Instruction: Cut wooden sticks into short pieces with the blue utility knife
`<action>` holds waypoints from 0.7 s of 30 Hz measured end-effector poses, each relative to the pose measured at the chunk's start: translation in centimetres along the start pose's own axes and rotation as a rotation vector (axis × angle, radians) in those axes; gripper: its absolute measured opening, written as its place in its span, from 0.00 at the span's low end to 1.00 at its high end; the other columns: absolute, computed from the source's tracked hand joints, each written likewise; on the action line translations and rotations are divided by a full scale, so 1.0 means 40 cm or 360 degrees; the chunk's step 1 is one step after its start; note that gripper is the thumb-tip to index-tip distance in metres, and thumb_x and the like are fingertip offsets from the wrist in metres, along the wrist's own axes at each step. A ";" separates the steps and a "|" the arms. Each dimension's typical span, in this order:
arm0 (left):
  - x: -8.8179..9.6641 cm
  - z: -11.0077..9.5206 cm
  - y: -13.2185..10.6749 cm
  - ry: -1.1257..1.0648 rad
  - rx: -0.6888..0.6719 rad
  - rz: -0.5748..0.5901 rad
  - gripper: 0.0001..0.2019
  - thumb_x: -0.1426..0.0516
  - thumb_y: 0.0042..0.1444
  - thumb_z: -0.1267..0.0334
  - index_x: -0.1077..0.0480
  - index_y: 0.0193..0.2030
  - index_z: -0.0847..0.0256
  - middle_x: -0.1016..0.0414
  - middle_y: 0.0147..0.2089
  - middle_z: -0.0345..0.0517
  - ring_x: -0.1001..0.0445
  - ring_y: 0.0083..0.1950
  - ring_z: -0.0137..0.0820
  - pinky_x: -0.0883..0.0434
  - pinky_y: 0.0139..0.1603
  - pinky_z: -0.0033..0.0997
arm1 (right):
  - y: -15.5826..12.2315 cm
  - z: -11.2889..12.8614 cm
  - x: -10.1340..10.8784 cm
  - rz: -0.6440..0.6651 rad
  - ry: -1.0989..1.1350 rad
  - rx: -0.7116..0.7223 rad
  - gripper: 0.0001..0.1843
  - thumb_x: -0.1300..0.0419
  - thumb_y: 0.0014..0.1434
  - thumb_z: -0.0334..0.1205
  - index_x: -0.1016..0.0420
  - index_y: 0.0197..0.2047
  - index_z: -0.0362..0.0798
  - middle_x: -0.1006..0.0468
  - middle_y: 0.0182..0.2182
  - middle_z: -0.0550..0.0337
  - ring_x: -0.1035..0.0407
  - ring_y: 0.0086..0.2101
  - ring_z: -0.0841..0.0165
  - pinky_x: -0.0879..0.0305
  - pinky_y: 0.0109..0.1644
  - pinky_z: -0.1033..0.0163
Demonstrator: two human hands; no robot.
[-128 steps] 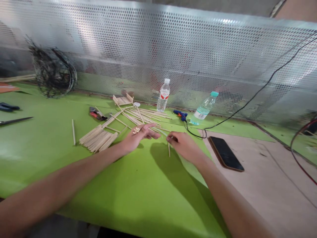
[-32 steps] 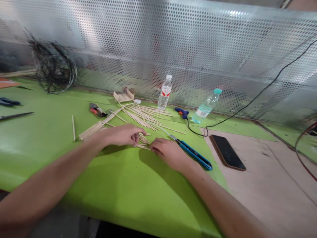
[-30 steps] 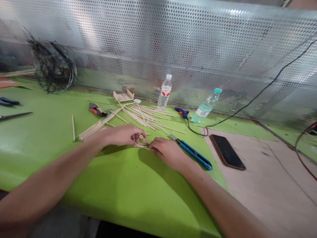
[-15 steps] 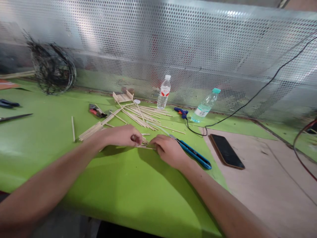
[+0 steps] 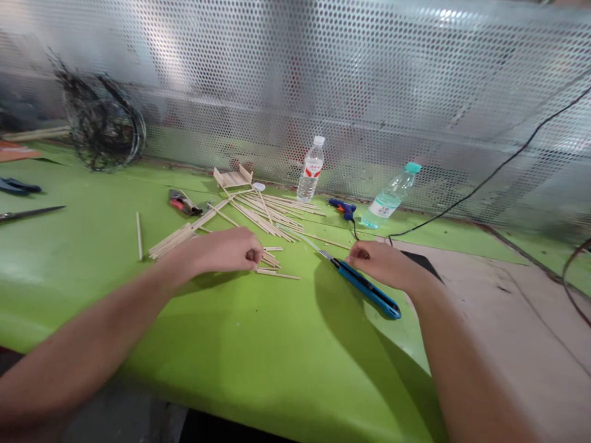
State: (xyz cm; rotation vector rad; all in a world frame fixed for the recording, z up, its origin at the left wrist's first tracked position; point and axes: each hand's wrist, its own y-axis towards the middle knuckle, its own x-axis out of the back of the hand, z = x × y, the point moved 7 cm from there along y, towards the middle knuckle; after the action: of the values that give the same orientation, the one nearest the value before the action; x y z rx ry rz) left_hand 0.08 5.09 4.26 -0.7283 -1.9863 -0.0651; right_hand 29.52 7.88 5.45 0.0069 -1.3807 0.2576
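My left hand (image 5: 235,249) is closed in a pinch at the near ends of thin wooden sticks (image 5: 281,275) lying on the green table. More short sticks (image 5: 271,261) poke out beside its fingers. Over the blue utility knife (image 5: 367,289) hovers my right hand (image 5: 385,263), its fingers curled loosely with a small gap at the thumb and nothing visible in them. The knife lies flat, its blade pointing away to the left. Behind the hands spreads a pile of long wooden sticks (image 5: 263,212), with a small stick-built frame (image 5: 234,178) at the back.
A clear bottle (image 5: 311,171), a blue glue gun (image 5: 342,208) and a green-capped bottle (image 5: 389,198) stand or lie along the perforated metal screen (image 5: 258,74). My right wrist partly covers a phone (image 5: 423,264). Red-handled pliers (image 5: 183,203) and a wire coil (image 5: 104,126) are left.
My right hand has left the short sticks and moved right, over the utility knife. The left hand stays at the sticks. The view has shifted slightly.
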 end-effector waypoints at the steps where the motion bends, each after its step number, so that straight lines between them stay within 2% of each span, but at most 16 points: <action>1: -0.003 0.011 -0.002 0.0002 0.0048 0.0042 0.08 0.40 0.55 0.58 0.20 0.35 0.56 0.17 0.38 0.46 0.22 0.36 0.34 0.33 0.36 0.32 | -0.002 -0.006 -0.002 0.0037 -0.0011 -0.0009 0.09 0.40 0.60 0.44 0.23 0.39 0.49 0.18 0.41 0.52 0.26 0.39 0.60 0.39 0.37 0.61; 6: -0.020 0.044 -0.003 -0.0047 0.0204 0.0209 0.09 0.38 0.54 0.55 0.20 0.29 0.56 0.20 0.30 0.47 0.24 0.28 0.34 0.37 0.29 0.33 | -0.014 -0.033 -0.015 0.0189 -0.0064 -0.0051 0.16 0.34 0.53 0.50 0.25 0.42 0.49 0.20 0.43 0.52 0.26 0.40 0.59 0.38 0.37 0.60; 9: -0.025 0.036 -0.001 -0.0096 0.0195 0.0256 0.09 0.38 0.54 0.55 0.20 0.29 0.56 0.19 0.31 0.47 0.23 0.30 0.35 0.37 0.30 0.33 | -0.013 -0.043 -0.031 0.0259 -0.0059 -0.0044 0.17 0.32 0.50 0.48 0.24 0.41 0.49 0.19 0.41 0.53 0.26 0.39 0.59 0.38 0.37 0.61; 14: -0.021 0.020 0.000 -0.0052 0.0165 0.0235 0.09 0.39 0.55 0.57 0.21 0.30 0.57 0.19 0.31 0.46 0.23 0.31 0.33 0.36 0.30 0.31 | -0.007 -0.031 -0.053 0.0305 -0.0035 0.0015 0.15 0.32 0.48 0.45 0.23 0.39 0.50 0.19 0.37 0.57 0.25 0.36 0.62 0.39 0.35 0.62; 21: -0.023 0.026 0.006 -0.0021 0.0167 0.0227 0.09 0.40 0.55 0.56 0.20 0.33 0.57 0.19 0.31 0.45 0.22 0.31 0.33 0.37 0.30 0.31 | -0.014 0.004 -0.048 0.0242 -0.0053 0.0075 0.13 0.35 0.46 0.42 0.25 0.37 0.51 0.20 0.36 0.58 0.27 0.35 0.63 0.43 0.32 0.62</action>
State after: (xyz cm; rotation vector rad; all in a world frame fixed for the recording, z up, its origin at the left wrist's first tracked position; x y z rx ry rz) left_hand -0.28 5.20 2.91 -0.8012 -1.9292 0.1282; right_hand 29.15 6.97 3.71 -0.0549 -1.4100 0.4184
